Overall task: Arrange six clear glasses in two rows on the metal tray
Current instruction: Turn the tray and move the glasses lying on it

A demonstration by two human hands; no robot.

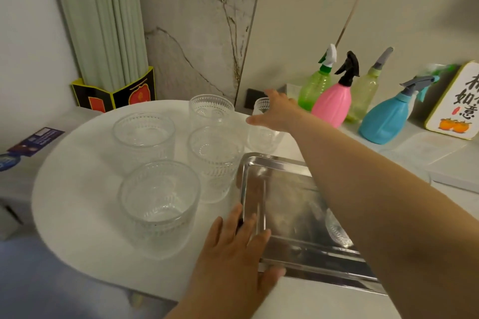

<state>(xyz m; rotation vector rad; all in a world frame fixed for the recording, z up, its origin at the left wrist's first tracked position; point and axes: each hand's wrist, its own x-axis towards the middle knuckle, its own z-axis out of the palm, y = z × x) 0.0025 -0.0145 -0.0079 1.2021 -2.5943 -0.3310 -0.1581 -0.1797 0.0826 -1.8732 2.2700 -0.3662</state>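
Five clear ribbed glasses stand on the round white table: one near left (159, 204), one at the left back (143, 134), one in the middle (215, 160), one at the back (211, 110) and one at the back right (263, 137). My right hand (278, 114) is spread at the top of the back right glass, thumb across its front and fingers straight behind it. The metal tray (261, 189) lies at the right. A ribbed glass shape (337, 232) shows on it, mostly hidden by my forearm. My left hand (233, 248) grips the tray's near left corner.
Several spray bottles, green (315, 85), pink (333, 105) and blue (386, 119), line the ledge behind the tray beside a framed sign (458, 103). A black and yellow box (114, 96) holding pale rods stands behind the table. A card (36, 141) lies at the left.
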